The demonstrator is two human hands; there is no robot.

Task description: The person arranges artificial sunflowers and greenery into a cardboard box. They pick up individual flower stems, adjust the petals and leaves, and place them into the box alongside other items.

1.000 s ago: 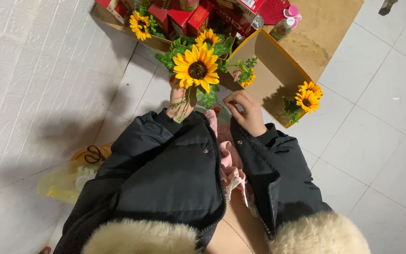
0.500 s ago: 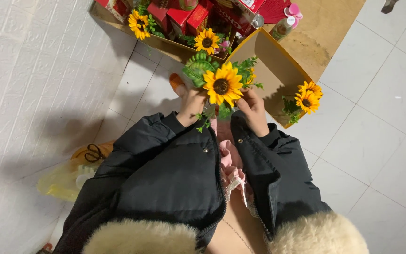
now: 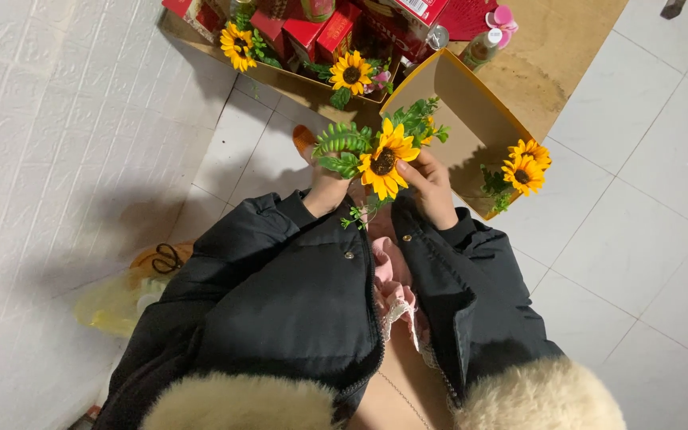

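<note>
I hold an artificial sunflower (image 3: 384, 158) with green fern leaves (image 3: 339, 146) in front of my chest. My left hand (image 3: 326, 189) grips its stem from below. My right hand (image 3: 430, 183) touches the bloom's right side with fingertips on the petals. Both arms wear black padded sleeves with pale fur cuffs.
An open cardboard box (image 3: 457, 111) with a raised flap lies ahead on the tiled floor, holding red packages (image 3: 320, 32), bottles and more sunflowers (image 3: 350, 73). Another sunflower (image 3: 524, 169) sticks out at the box's right. A yellow bag with scissors (image 3: 161, 259) lies at left by the white wall.
The sunflower has moved right and turned toward my right hand. My right hand rose from the stem area to the petals. The view shifted slightly.
</note>
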